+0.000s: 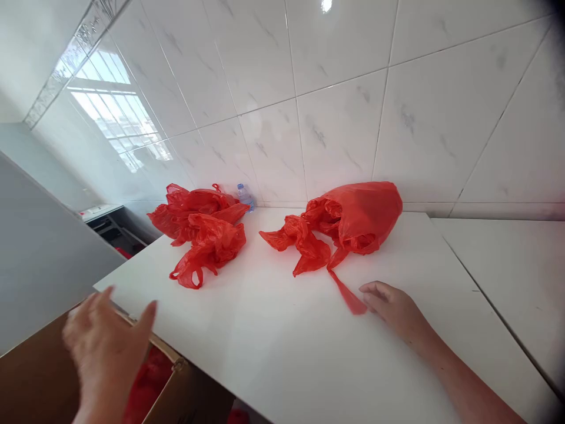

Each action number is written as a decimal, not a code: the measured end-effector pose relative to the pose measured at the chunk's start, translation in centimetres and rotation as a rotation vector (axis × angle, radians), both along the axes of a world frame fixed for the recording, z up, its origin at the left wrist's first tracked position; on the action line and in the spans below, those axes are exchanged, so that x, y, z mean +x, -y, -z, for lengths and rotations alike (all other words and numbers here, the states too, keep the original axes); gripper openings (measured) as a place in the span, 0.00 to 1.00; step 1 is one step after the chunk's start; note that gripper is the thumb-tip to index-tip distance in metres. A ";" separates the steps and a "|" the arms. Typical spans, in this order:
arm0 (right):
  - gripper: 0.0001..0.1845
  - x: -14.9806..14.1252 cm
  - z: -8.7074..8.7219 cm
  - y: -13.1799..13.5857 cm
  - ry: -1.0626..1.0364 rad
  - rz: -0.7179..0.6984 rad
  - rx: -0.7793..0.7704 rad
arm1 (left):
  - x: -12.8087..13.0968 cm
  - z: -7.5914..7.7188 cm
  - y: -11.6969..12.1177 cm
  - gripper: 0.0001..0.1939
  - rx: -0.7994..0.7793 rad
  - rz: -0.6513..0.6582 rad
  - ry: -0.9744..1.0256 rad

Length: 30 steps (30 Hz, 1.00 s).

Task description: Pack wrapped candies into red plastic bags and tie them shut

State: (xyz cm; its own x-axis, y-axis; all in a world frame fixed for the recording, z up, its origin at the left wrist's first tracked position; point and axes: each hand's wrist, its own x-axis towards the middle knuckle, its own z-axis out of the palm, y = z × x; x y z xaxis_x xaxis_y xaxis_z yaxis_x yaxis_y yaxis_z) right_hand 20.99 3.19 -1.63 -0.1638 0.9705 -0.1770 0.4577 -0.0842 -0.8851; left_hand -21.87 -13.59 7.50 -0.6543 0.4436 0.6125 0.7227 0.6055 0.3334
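Note:
My left hand, blurred by motion, is raised with its fingers spread over an open cardboard box. Red plastic shows inside that box. Low over the white table, my right hand has its fingers loosely curled. Beside its fingertips lies the wide end of a red plastic strip; whether they touch I cannot tell. That strip trails from a bulging red plastic bag that lies on its side against the wall. Crumpled red plastic spills from the bag's mouth.
A heap of crumpled red plastic bags lies at the table's left rear, a clear plastic bottle with a blue cap behind it. White tiled wall borders the table's back. A seam separates another white surface on the right.

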 end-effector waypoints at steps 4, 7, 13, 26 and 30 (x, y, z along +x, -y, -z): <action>0.13 0.0 0.1 0.1 -0.024 -0.004 -0.005 | 7.0 1.3 -7.4 0.23 -0.001 0.571 0.091; 0.13 0.1 0.5 0.0 -0.050 -0.024 0.020 | 12.8 2.7 -12.2 0.20 -0.039 0.939 0.224; 0.13 0.3 0.7 -0.3 -0.028 -0.050 0.038 | 19.0 6.0 -20.2 0.26 -0.113 1.083 0.232; 0.18 -4.0 1.7 -2.0 0.493 -0.247 0.713 | 17.6 10.4 -19.5 0.09 0.008 0.885 0.326; 0.18 -4.5 1.5 -4.0 0.558 0.109 0.744 | 19.1 10.1 -17.7 0.04 0.227 0.949 0.367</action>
State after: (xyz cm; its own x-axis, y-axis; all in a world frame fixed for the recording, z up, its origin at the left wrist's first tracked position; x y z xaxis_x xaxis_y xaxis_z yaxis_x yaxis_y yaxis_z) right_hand 16.53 7.14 -3.13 -0.1440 0.8707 0.4702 0.8555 0.3484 -0.3832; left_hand -2.75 4.15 -2.57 -0.2603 0.7722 0.5796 0.6998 -0.2627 0.6643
